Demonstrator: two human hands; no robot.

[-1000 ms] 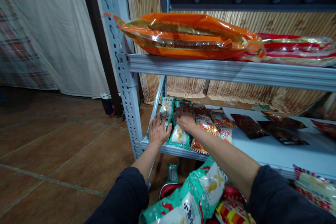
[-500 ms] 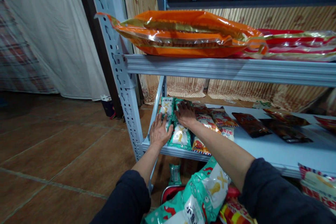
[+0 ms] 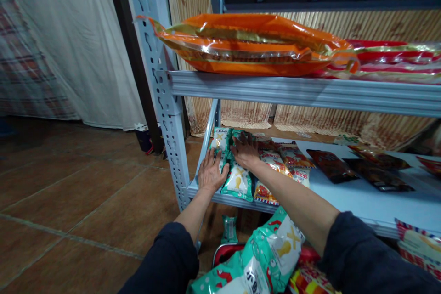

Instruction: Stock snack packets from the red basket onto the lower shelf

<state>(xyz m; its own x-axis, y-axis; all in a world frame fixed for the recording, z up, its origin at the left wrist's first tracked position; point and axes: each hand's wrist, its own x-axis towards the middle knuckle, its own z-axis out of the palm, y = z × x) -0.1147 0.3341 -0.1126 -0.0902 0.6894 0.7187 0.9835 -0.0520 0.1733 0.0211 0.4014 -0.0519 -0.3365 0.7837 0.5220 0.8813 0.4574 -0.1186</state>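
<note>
Green-and-white snack bags (image 3: 238, 181) lie in rows at the left end of the lower shelf (image 3: 330, 197). My left hand (image 3: 211, 171) rests flat with fingers spread on the bags nearest the shelf's left side, hiding part of one. Farther back, my right hand (image 3: 245, 150) lies over another green bag, its fingers stretched out and apart. Neither hand grips anything. Just right of my right hand are orange-and-white snack bags (image 3: 274, 163), partly covered by my forearm. Below the shelf edge, larger green snack packs (image 3: 255, 257) lie on a red container (image 3: 223, 254).
Large orange bags (image 3: 255, 46) lie on the shelf above, over its beam (image 3: 275, 86). A perforated blue upright (image 3: 168, 124) stands at left. Dark brown packets (image 3: 332, 165) lie farther right on the lower shelf. A small green packet (image 3: 229, 229) is underneath the shelf.
The view has shifted slightly, so the shelf appears a little farther right. Both hands stay on the green bags with almost no movement.
</note>
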